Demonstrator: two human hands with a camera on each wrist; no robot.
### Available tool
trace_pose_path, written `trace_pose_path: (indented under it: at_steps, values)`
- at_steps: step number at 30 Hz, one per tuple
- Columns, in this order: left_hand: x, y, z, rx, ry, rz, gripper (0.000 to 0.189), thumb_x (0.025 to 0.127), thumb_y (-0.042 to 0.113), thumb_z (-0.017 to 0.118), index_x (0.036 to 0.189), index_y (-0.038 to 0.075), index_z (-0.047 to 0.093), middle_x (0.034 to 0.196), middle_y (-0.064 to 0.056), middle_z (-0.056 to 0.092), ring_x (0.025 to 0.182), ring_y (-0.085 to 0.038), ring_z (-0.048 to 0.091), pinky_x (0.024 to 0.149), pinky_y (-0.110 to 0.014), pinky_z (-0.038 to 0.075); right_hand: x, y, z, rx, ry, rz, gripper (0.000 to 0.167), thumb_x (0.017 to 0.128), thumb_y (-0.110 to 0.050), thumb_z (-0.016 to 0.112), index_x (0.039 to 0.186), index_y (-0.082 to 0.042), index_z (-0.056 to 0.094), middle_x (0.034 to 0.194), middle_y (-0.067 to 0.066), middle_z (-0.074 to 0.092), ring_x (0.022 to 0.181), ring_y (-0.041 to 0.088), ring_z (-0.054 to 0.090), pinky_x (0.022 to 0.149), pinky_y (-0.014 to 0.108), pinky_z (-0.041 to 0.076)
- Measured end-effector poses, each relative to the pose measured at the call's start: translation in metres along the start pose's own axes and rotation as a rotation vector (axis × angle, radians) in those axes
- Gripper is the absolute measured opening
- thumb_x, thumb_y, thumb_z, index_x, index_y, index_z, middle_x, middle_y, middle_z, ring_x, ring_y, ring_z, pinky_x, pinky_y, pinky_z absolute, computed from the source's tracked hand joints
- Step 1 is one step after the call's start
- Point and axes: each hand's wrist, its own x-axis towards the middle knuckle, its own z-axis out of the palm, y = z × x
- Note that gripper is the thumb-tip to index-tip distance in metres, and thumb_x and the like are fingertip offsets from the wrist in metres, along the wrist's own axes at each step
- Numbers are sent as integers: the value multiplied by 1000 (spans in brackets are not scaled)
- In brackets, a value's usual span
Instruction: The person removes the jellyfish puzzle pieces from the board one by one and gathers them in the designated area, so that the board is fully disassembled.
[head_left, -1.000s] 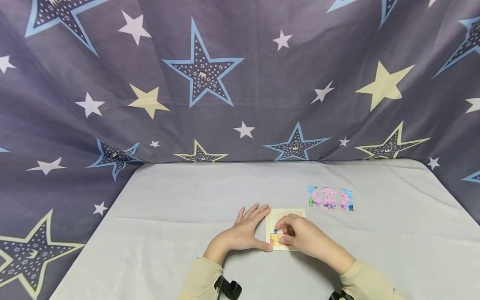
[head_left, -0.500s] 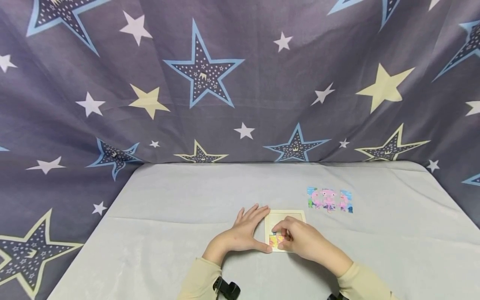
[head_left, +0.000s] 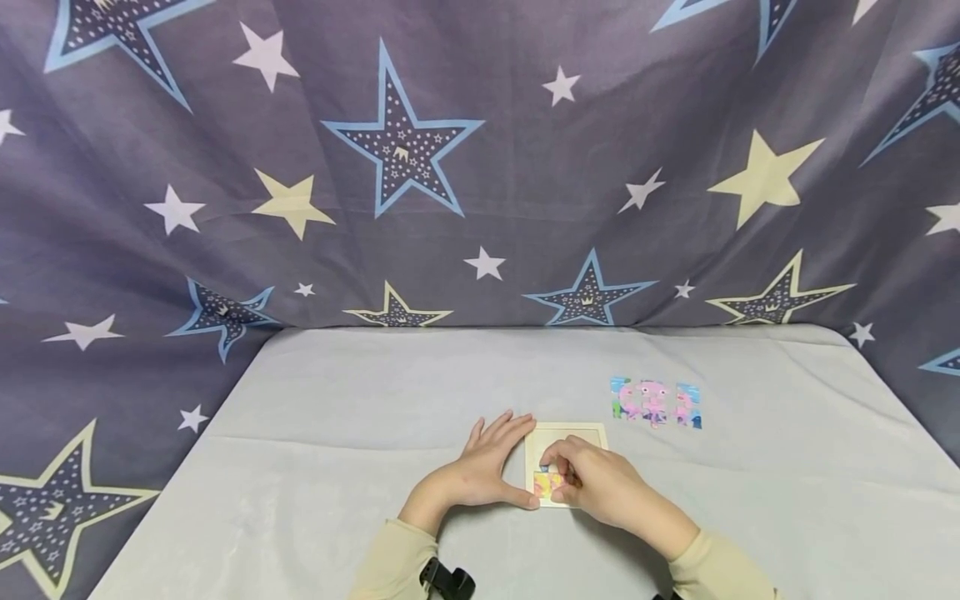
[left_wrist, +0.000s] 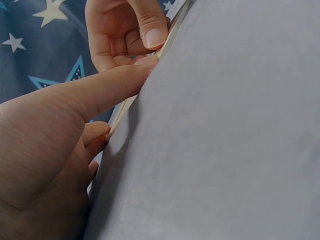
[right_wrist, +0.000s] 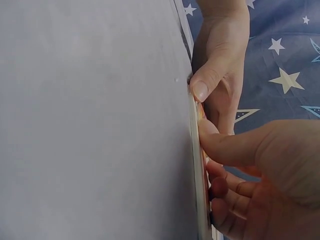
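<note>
A small square puzzle tray (head_left: 567, 426) with a pale wooden rim lies on the cloth. Yellow-and-pink puzzle pieces (head_left: 547, 483) fill its near left part, and a bit of blue shows just beyond them. My left hand (head_left: 474, 478) lies along the tray's left side, fingers spread at the far corner and thumb at the near one. Over the tray, my right hand (head_left: 607, 482) has thumb and index finger curled in a pinch at a puzzle piece. That hand covers the tray's right part. In the right wrist view my right thumb (right_wrist: 212, 140) presses close to the near rim.
Beyond the tray to the right, several pink-and-blue puzzle pieces (head_left: 655, 403) lie grouped on the grey cloth (head_left: 360, 392). A dark curtain (head_left: 510, 150) printed with stars hangs behind the table. Both wrists carry black straps.
My right thumb has slid a little toward the tray's near rim, and the index finger has come down close to the pieces. My left hand stays in place; the view has shifted slightly.
</note>
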Motion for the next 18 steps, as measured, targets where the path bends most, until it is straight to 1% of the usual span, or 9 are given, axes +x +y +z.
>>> trace_pose_path:
  at_steps: [8, 12, 15, 18]
  values:
    - [0, -1, 1, 3, 2, 3, 105, 77, 39, 87, 160, 11, 30, 171, -4, 23, 161, -30, 7, 128, -60, -7, 1, 1, -2, 40, -6, 27, 34, 81, -14, 84, 103, -19, 58, 83, -10, 52, 65, -1, 42, 56, 19, 36]
    - [0, 0, 0, 2, 1, 4, 105, 76, 38, 87, 160, 11, 30, 170, -5, 24, 161, -30, 7, 128, -60, -8, 0, 2, -4, 58, -4, 8, 36, 81, -15, 84, 102, -19, 55, 83, -9, 54, 64, 0, 41, 56, 19, 35]
    - [0, 1, 0, -1, 1, -1, 105, 76, 38, 87, 160, 11, 31, 170, -6, 24, 161, -31, 7, 128, -60, -8, 0, 2, -5, 71, -5, -5, 34, 83, -16, 82, 101, -19, 53, 82, -9, 54, 64, 0, 41, 55, 19, 35]
    - [-1, 1, 0, -1, 0, -6, 104, 76, 37, 87, 160, 11, 31, 170, -6, 24, 161, -31, 7, 128, -60, -8, 0, 3, -6, 93, -20, 13, 30, 87, -17, 79, 100, -18, 52, 81, -9, 55, 65, 1, 43, 56, 20, 36]
